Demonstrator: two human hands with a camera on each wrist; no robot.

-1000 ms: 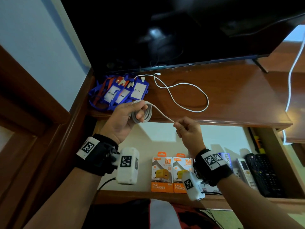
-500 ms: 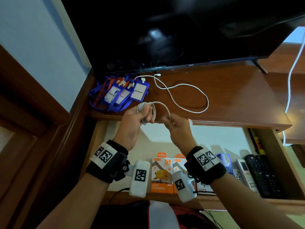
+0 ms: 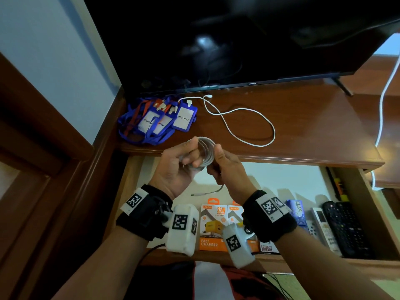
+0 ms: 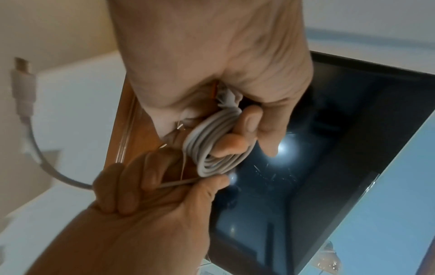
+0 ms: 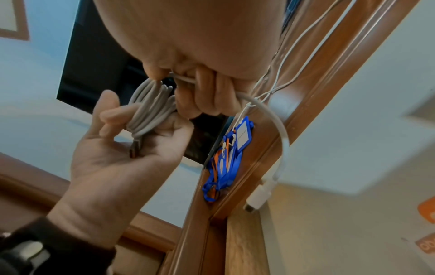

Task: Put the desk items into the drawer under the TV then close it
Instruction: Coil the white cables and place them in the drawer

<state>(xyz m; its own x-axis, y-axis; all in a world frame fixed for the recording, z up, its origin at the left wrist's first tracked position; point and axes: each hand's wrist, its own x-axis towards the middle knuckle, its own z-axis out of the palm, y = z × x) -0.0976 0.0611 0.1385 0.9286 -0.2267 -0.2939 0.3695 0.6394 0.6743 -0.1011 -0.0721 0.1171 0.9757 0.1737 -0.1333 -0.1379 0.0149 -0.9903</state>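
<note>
A grey-white charging cable [image 3: 204, 148] is wound into a small coil [image 4: 216, 148] held above the open drawer [image 3: 281, 180]. My left hand [image 3: 184, 154] grips the coil [image 5: 148, 108] with fingers curled through its loops. My right hand [image 3: 223, 161] pinches the cable's loose tail [image 5: 270, 115] beside the coil; the tail's plug [image 5: 257, 199] hangs free below. On the desk top [image 3: 303, 118] lie a second white cable [image 3: 244, 124] and several blue badge holders with lanyards [image 3: 158, 120].
The black TV [image 3: 238, 40] stands at the back of the desk. In the drawer lie two orange charger boxes [image 3: 213, 226], a blue box [image 3: 297, 211] and remote controls [image 3: 344, 228]. Another white cord [image 3: 387, 89] hangs at the right.
My right hand moved left to the coil, winding in the stretched length of cable. Both hands shifted a little to the right, over the drawer front, and the short tail now dangles.
</note>
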